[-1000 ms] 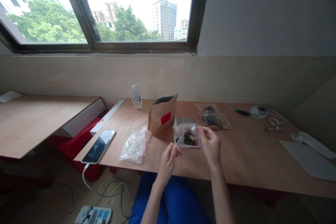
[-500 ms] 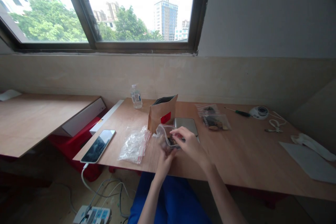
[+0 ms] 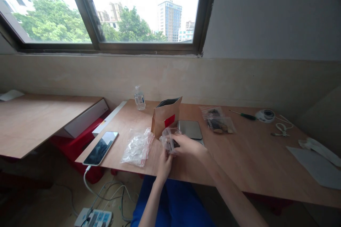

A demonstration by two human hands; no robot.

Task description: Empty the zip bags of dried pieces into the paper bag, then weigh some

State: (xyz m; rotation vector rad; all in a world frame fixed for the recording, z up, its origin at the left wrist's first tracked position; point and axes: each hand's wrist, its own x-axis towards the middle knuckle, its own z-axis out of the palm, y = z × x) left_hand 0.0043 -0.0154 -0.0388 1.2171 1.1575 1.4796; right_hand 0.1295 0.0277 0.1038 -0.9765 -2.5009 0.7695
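Plywood worktop (image 3: 250,156) under a wide window, and near its front edge both hands close on a small clear zip bag (image 3: 168,138) with dark bits inside: left hand (image 3: 164,165) pinching from below, right hand (image 3: 188,146) gripping from the right. Crinkly film, soft and floppy, just in front of the stiff brown paper pouch (image 3: 165,116), beside a heap of empty clear bags (image 3: 137,146).

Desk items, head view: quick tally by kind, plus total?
Clear zip bag held in left hand and right hand: 1
Filled zip bags lying on desk: 2
Stack of empty zip bags: 1
Brown paper pouch: 1
Small scale: 1
Water bottle: 1
Phone: 1
Screwdriver: 1
Tape roll: 1
Total: 10
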